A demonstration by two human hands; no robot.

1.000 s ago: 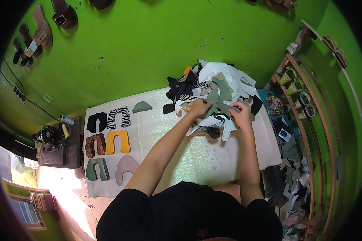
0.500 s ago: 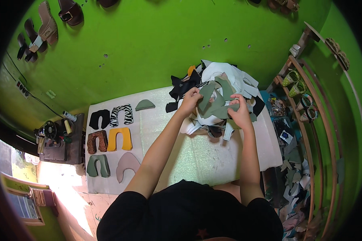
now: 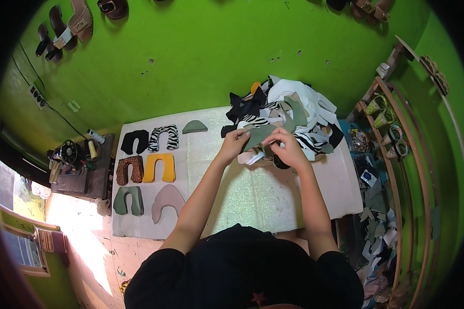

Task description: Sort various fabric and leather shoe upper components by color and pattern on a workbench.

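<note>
A sage-green offcut of sheet material (image 3: 255, 139) is stretched between my two hands over the near edge of a scrap pile. My left hand (image 3: 235, 146) pinches its left end. At its right side my right hand (image 3: 288, 149) has its fingers closed on it, partly hiding that end. Under and behind lies the heap of offcuts (image 3: 322, 110), in white, black, green and zebra stripe. A green half-moon piece (image 3: 195, 126) lies alone to the left of the pile.
Left on the pale table (image 3: 206, 170) lie arch-shaped stacks: black (image 3: 135, 142), zebra (image 3: 163, 138), leopard (image 3: 129, 171), yellow (image 3: 160, 168), green (image 3: 128, 201), plus a pink arch (image 3: 168, 204). A sewing machine (image 3: 69, 154) stands left; a wooden sandal rack (image 3: 397, 154) and floor scraps (image 3: 379, 221) are right.
My hands have drawn closer together and nearer to me, with the green offcut between them. More zebra-striped scraps now show in the heap. The whole view has shifted slightly.
</note>
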